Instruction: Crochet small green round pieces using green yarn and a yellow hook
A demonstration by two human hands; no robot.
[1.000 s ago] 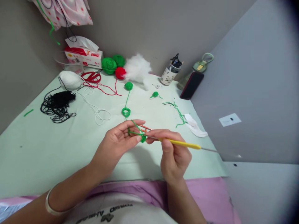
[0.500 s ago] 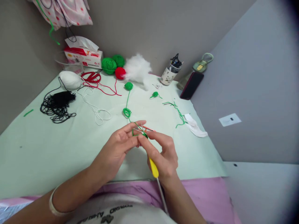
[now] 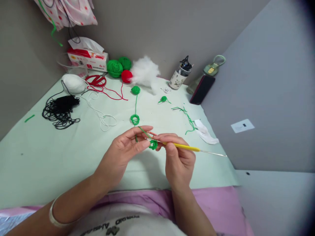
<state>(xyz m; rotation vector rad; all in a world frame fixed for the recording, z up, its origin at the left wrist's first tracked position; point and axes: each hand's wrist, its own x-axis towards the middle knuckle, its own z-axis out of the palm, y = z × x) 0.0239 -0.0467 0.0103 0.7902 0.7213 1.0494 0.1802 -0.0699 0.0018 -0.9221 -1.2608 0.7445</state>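
My left hand [image 3: 125, 149] pinches a small green crocheted ring [image 3: 153, 144], and a strand of green yarn runs over its fingers. That strand leads up the table through a loose coil [image 3: 134, 119] to a small green yarn ball [image 3: 135, 90]. My right hand [image 3: 177, 157] is closed on a crochet hook [image 3: 187, 147] with a yellow handle. The hook's tip sits at the ring and its metal tail points right. Both hands hover just above the pale green table cover [image 3: 36, 154].
At the back lie black yarn [image 3: 60, 109], a white ball [image 3: 73, 83], red scissors [image 3: 95, 80], a tissue box [image 3: 88, 59], green [image 3: 115, 68] and red [image 3: 126, 76] yarn balls and white stuffing [image 3: 145, 72]. A jar [image 3: 179, 78], a dark phone [image 3: 202, 89] and green scraps [image 3: 187, 118] sit at the right.
My right hand has swung the hook from pointing down toward my body back to lying level, tail to the right. The green piece now shows as an open ring.
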